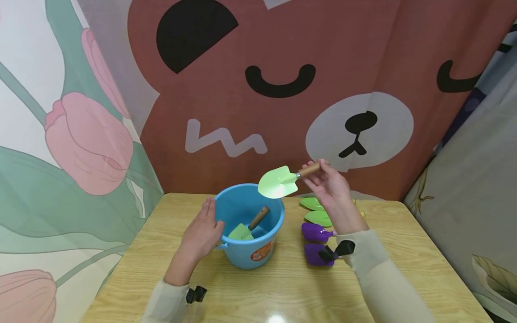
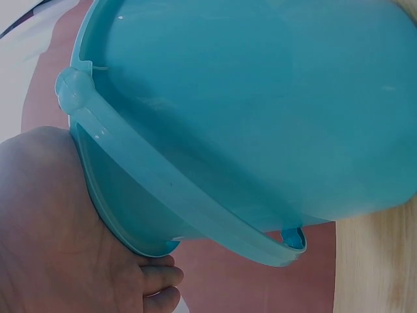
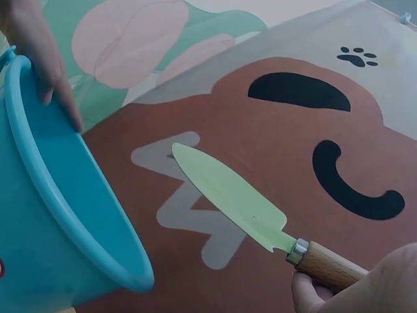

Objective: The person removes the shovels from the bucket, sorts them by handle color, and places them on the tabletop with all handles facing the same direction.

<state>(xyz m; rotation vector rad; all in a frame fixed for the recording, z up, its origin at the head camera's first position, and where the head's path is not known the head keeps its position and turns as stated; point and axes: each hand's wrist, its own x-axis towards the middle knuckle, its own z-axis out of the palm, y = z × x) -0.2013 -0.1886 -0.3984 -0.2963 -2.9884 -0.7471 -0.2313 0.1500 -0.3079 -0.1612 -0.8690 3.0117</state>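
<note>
A small garden trowel [image 1: 278,181] with a light green blade and wooden handle is in my right hand [image 1: 331,186], raised above the table just right of the bucket's rim. Its blade [image 3: 228,192] points left, toward the bucket, and my thumb and fingers grip the handle [image 3: 332,266]. My left hand [image 1: 202,233] holds the left rim of the blue bucket [image 1: 250,253], thumb over the edge and fingers along the outside. Inside the bucket lies another green trowel [image 1: 241,232] with its wooden handle leaning up. The bucket's handle [image 2: 176,189] hangs down its side.
Right of the bucket, two green trowels [image 1: 319,218] and two purple scoops [image 1: 317,232] lie in a column on the wooden table [image 1: 242,296], partly behind my right forearm. A bear-print curtain [image 1: 282,130] hangs at the table's back edge, with other printed cloths on both sides.
</note>
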